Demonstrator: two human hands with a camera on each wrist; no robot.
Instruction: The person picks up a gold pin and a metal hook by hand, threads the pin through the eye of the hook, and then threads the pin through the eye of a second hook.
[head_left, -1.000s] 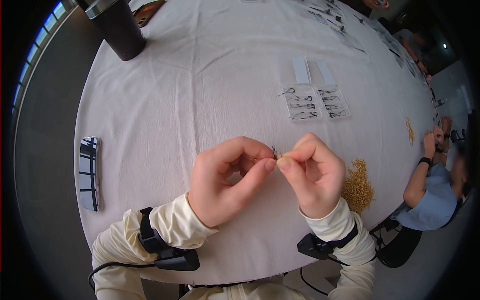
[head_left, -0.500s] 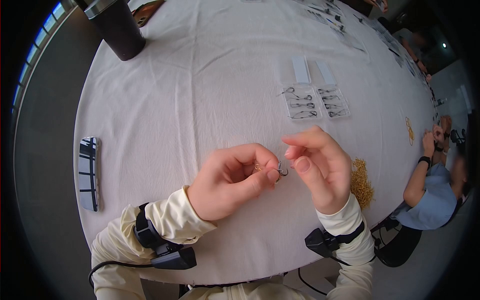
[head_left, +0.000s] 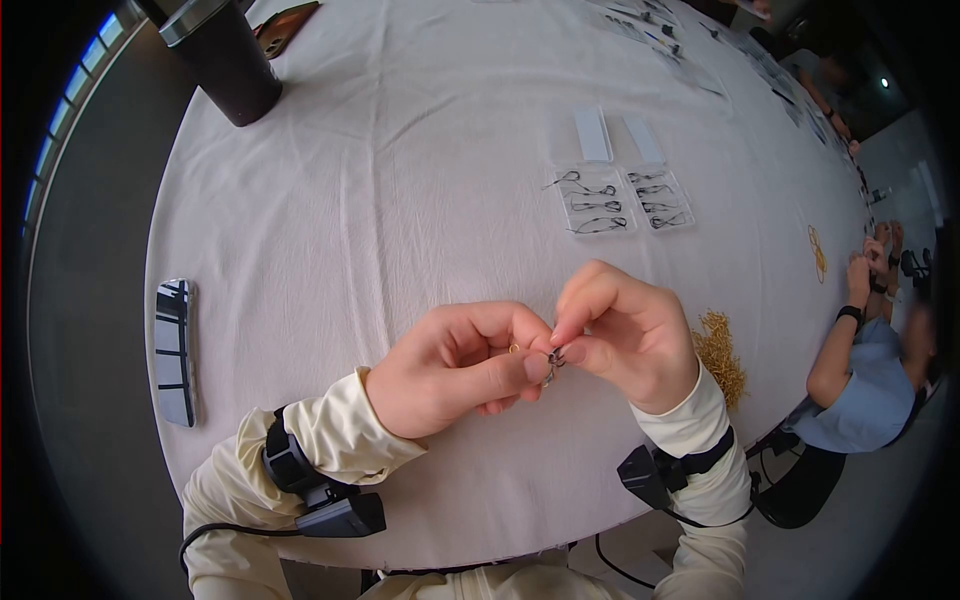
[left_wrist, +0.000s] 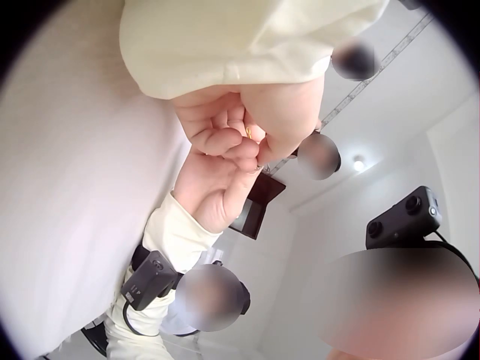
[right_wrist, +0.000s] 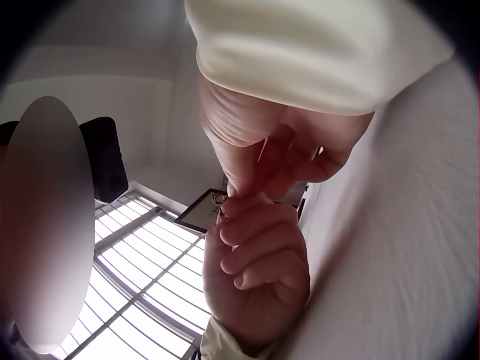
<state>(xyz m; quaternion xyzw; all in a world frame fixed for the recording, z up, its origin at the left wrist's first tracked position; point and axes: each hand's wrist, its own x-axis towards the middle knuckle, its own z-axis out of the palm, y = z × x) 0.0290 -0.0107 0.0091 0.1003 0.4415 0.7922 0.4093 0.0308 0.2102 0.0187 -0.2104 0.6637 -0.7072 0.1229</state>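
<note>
In the head view my left hand [head_left: 455, 370] pinches a small cluster of dark fishing hooks [head_left: 554, 360] between thumb and forefinger. A thin gold loop [head_left: 515, 349] shows between its curled fingers. My right hand [head_left: 630, 335] meets it from the right, thumb and forefinger pinching the same hooks at their upper end. Both wrist views show the fingertips of the two hands close together, which hide most of the hooks. In the left wrist view a bit of gold [left_wrist: 249, 133] shows among the left fingers.
Two clear boxes [head_left: 597, 222] hold several dark looped pieces ahead. A heap of small gold pieces [head_left: 720, 355] lies beside the right hand. A phone [head_left: 176, 350] lies at left, a dark tumbler [head_left: 225, 65] behind it. Yellow bands [head_left: 817, 255] and a seated person [head_left: 860, 385] are at right.
The right hand let go and drew back with its fingers spread, baring a dark hook, then came back and pinches the hooks again. The left hand kept its pinch and lowered slightly.
</note>
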